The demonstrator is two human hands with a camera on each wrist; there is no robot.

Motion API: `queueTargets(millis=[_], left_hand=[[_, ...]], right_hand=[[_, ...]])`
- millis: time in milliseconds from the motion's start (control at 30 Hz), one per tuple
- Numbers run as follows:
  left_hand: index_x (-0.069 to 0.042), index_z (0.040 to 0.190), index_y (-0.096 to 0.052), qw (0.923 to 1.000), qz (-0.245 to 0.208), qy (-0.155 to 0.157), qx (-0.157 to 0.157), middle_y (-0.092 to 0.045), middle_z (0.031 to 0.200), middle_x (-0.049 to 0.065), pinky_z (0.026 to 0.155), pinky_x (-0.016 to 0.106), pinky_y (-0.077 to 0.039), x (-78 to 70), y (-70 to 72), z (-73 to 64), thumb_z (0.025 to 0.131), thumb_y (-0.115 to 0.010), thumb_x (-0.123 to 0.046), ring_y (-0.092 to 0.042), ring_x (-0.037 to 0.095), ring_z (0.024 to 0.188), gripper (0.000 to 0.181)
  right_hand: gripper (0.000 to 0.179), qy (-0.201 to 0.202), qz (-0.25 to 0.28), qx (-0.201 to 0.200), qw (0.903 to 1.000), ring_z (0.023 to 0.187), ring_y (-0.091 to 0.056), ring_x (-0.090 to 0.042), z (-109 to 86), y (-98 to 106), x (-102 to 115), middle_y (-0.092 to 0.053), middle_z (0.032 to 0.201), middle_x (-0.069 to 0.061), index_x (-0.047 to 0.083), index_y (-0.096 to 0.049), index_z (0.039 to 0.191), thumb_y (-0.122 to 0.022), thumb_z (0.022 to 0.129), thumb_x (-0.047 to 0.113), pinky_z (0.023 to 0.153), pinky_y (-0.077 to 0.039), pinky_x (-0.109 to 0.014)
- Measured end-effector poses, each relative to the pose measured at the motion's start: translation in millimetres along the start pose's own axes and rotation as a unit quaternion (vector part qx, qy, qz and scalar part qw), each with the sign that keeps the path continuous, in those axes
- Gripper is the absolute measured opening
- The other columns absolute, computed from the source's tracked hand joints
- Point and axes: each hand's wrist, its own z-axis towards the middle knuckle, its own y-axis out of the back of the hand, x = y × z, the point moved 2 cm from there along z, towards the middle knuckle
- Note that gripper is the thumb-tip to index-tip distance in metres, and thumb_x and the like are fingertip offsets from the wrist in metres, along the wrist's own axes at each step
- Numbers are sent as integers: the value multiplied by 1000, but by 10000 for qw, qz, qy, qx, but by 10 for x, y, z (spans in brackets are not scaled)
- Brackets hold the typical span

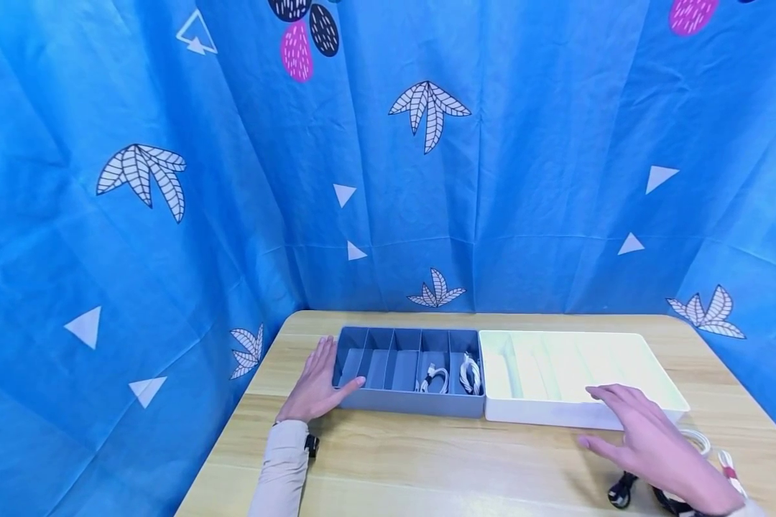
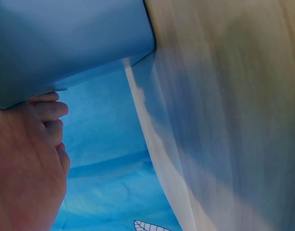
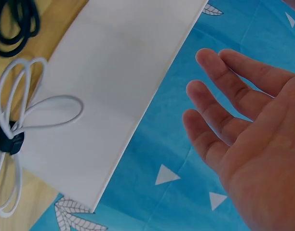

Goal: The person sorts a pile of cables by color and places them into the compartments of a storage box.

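Note:
A dark blue-grey divided box stands on the table, with a bundled white USB cable in one compartment and a coiled white cable in the right-end one. My left hand rests at this box's left end, fingers straight along the side and thumb at the front rim. A white divided box adjoins it on the right. My right hand, fingers spread and holding nothing, hovers by the white box's front right part. Below that hand lie a white cable with a black tie and a black cable, partly hidden.
Another white cable with a red tie lies at the right, near my right wrist. A black plug end is at the front. Blue printed curtain hangs around the wooden table on the left, back and right.

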Motion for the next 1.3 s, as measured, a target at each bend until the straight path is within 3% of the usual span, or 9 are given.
queueTargets(millis=[433,867,1300], left_hand=[[-9,159,-6,10000,36,-20,-20,1,168,5,128,50,-6,6,7,-10,84,-43,-81,2,24,157,111],[-8,159,-6,10000,51,-44,-44,-1,168,8,128,50,-7,-11,11,-10,84,-43,-81,2,25,157,111],[-6,159,-9,9999,27,-72,-102,-1,168,7,127,52,-8,-15,11,-10,84,-44,-80,-1,27,157,111]], right_hand=[[87,-452,-187,543,9973,117,-53,-40,-167,-33,-125,-60,129,-18,3,-57,131,-73,73,67,88,-46,-62],[91,-256,-367,343,9984,114,-54,-39,-351,-135,-222,-61,128,-16,2,-60,128,-80,65,65,86,-46,-59],[97,-438,-511,757,9949,114,-54,-43,-428,-227,-329,-61,127,-20,0,-60,127,-78,63,70,86,-45,-65]])
